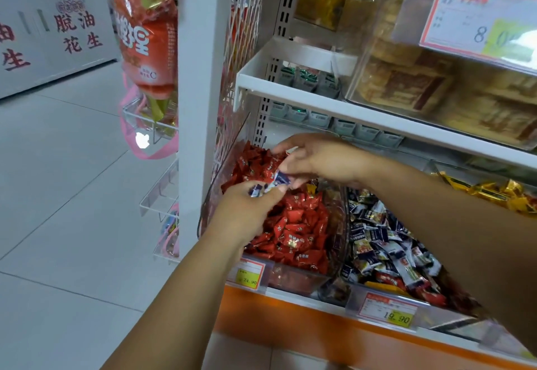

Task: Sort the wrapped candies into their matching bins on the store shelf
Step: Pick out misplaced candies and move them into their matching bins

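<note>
Mid-sort: left hand (247, 209) curled round a few blue candies (257, 190), right hand (316, 160) pinching one of them, both above red bin (293, 280); blue bin (452, 315) not yet reached, stray reds (389, 280) left there.

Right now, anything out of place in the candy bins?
Yes. The left hand and right hand hold blue-and-white candies over the red-candy bin, where they don't match. Red-wrapped candies also lie mixed into the dark-wrapped bin, near its front.
</note>
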A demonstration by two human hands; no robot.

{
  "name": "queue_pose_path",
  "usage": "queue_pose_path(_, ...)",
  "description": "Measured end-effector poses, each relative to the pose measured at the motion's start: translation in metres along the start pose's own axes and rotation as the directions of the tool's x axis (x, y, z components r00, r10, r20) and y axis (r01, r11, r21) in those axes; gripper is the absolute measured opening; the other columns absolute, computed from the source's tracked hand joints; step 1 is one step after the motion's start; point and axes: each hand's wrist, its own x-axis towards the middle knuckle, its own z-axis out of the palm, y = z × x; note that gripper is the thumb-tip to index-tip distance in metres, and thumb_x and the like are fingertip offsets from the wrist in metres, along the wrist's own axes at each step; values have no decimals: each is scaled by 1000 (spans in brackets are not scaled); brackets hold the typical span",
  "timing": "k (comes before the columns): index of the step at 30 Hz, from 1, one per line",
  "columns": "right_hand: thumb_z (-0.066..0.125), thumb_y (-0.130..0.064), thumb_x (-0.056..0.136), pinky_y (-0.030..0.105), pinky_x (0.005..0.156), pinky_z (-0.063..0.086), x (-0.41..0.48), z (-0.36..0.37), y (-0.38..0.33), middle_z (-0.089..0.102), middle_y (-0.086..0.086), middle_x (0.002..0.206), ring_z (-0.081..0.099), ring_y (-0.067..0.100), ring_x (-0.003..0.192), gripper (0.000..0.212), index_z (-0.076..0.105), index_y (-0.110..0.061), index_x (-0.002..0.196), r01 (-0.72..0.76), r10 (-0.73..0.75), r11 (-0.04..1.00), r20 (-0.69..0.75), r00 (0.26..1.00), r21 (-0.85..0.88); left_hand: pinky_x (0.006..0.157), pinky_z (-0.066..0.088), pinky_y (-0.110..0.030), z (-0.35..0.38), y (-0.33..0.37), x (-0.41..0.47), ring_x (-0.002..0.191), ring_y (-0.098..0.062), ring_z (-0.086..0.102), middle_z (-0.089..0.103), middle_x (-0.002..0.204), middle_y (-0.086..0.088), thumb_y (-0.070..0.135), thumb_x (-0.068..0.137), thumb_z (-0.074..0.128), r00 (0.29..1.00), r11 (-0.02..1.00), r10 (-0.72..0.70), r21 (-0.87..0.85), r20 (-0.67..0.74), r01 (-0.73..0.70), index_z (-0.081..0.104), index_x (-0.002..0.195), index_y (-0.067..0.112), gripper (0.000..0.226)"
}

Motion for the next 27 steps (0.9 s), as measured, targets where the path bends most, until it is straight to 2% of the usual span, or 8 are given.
queue_pose_path(5,41,1,96,19,56,39,53,-29,26,53,12,89,48,16,70,23,64,1,98,-331,293,918,-187,938,-221,65,43,-28,-9,-3,6,60,-10,52,59,63,11,42,88,64,995,989,79,135,-69,-69,67,84,29,14)
queue_pose_path(9,64,-7,85,26,67,45,79,-13,49,66,9,95,58,19,73,16,70,-4,99,-460,511,537,-161,844,-707,69,48,-30,-15,-8,7,71,-8,60,67,75,11,47,86,63,995,974,84,214,-50,-72,66,85,33,14)
queue_pose_path(12,84,-14,54,38,78,56,110,-11,82,72,9,96,70,22,75,48,69,-8,99,-470,620,488,-87,780,-735,66,45,-28,-18,-12,7,68,-9,58,66,72,12,46,86,64,996,975,85,208,-28,-77,67,86,32,15)
queue_pose_path(13,85,-17,53,42,81,57,115,-9,85,70,10,105,71,25,82,58,68,-10,108,-440,612,495,-59,788,-749,65,43,-29,-18,-13,8,65,-11,55,64,69,6,45,86,64,996,977,86,199,-18,-81,68,85,31,14)
queue_pose_path(16,73,-11,81,33,83,54,102,2,71,63,7,117,65,24,99,43,61,-7,122,-436,555,585,-55,830,-684,58,42,-28,-19,-15,8,62,-14,50,60,69,-2,44,86,64,998,985,65,160,5,-65,67,84,34,11)
queue_pose_path(21,67,7,79,32,56,51,92,-5,56,58,15,84,60,20,59,21,54,-3,91,-394,512,725,58,857,-564,55,44,-26,-19,-14,11,58,-9,52,63,67,10,44,86,64,999,992,42,119,-2,-42,68,89,34,11)
queue_pose_path(25,64,15,79,36,63,60,78,-7,46,59,27,111,69,34,86,40,52,12,116,-434,463,875,105,880,-216,52,42,-25,-17,-12,10,55,-8,50,64,65,9,41,88,65,999,996,40,79,-20,-38,68,86,33,9)
queue_pose_path(27,62,16,80,26,51,56,71,-7,42,63,25,99,70,25,71,33,52,13,112,-399,415,906,108,903,-141,51,41,-24,-16,-10,9,56,-10,48,62,66,6,39,88,65,999,998,31,57,-23,-30,68,86,32,8)
